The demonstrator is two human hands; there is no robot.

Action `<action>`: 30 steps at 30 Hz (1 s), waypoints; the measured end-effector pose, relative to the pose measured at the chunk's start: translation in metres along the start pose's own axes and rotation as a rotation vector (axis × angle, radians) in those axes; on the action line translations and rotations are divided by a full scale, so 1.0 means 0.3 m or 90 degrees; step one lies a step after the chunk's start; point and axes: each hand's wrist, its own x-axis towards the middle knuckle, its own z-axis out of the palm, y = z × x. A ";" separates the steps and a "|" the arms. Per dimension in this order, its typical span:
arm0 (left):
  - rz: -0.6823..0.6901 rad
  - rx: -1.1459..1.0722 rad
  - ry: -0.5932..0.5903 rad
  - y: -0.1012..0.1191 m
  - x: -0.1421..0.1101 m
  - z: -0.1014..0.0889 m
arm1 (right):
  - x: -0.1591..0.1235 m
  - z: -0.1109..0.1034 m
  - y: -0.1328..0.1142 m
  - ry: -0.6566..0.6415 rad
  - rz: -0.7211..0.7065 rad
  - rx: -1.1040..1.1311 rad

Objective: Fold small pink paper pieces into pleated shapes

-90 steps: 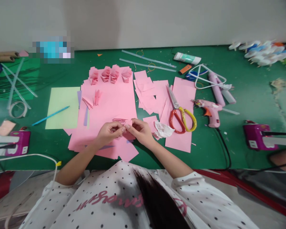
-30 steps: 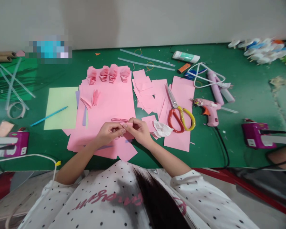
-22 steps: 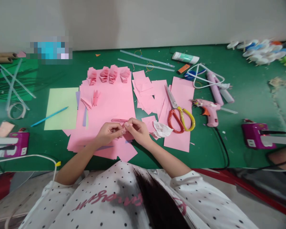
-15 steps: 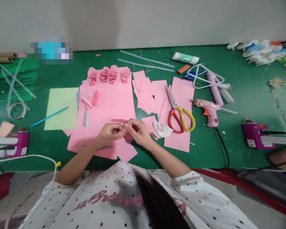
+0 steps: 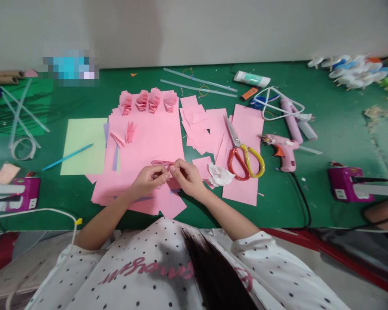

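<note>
My left hand (image 5: 151,178) and my right hand (image 5: 188,177) meet over a stack of pink paper sheets (image 5: 148,142). Both are closed in a pinch, thumbs and fingertips almost touching, on a small piece of pink paper that the fingers mostly hide. Just beyond the fingertips is a narrow pleated pink paper (image 5: 162,162); whether it touches the fingers I cannot tell. Two more folded papers (image 5: 129,132) lie farther up the stack to the left. Several fanned pink paper pieces (image 5: 153,101) line the stack's far edge.
Right of the stack lie small pink squares (image 5: 195,118), a crumpled white tissue (image 5: 220,175), scissors (image 5: 237,150) and a pink glue gun (image 5: 283,150) with a cord. A blue pencil (image 5: 67,156) rests on pale green paper (image 5: 84,133). Purple power boxes (image 5: 345,184) sit at both sides.
My hands stay at the same place, with only a slight shift of the fingers around the pinched paper. The other things on the table have not moved.
</note>
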 end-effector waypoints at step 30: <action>-0.038 -0.125 0.001 0.025 -0.007 -0.014 | -0.010 0.014 -0.007 -0.062 0.047 0.071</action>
